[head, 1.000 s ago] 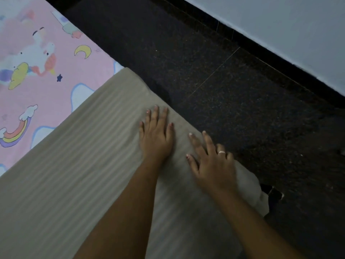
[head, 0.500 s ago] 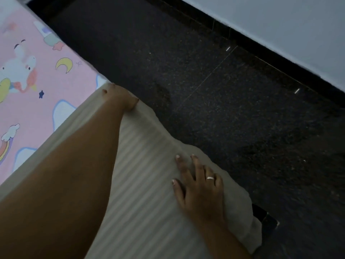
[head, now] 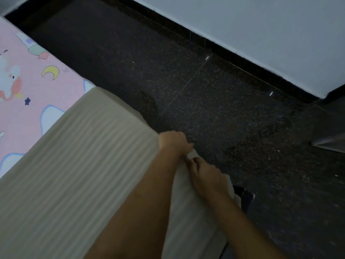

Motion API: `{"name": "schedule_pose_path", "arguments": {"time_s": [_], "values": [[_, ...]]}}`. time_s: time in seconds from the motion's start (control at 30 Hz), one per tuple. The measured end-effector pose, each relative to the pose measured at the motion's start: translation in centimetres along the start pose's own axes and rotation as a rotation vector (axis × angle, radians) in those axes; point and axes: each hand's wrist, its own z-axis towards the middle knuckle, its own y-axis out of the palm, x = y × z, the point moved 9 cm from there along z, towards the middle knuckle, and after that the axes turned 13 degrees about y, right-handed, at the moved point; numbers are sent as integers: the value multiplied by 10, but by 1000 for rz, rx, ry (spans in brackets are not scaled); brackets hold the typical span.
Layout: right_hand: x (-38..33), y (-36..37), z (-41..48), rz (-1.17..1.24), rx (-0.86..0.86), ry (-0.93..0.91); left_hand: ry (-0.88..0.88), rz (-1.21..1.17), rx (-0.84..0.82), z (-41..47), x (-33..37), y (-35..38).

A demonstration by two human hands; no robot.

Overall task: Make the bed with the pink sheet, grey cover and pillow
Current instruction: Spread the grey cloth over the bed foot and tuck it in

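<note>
The grey striped cover (head: 74, 165) lies across the bed over the pink sheet (head: 22, 85), which shows cartoon moons, clouds and animals at the upper left. My left hand (head: 174, 142) grips the cover's edge where it hangs over the side of the bed, fingers curled over the fold. My right hand (head: 205, 176) sits just below it and pinches the same edge of the cover with bent fingers. No pillow shows in this view.
A dark speckled tiled floor (head: 205, 109) runs along the bed's side. A pale wall (head: 261, 34) with a black skirting stands beyond it. A dark object (head: 246, 197) lies on the floor by the cover's hanging corner.
My left hand came back from the cover's far corner to the side edge beside my right hand. Both hands went from flat on the cover to curled on its edge.
</note>
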Motion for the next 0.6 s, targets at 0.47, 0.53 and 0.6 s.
{"name": "schedule_pose_path", "arguments": {"time_s": [0.47,0.53,0.6], "values": [[-71,15,-54,-361,412,-384,83,-265,446,-152,-89,94],[-106,54,-73,-421,411,-525,-85,-319,459,-190,-140,128],[-127,93,-91,-451,399,-583,-197,-320,465,-232,-179,159]]}}
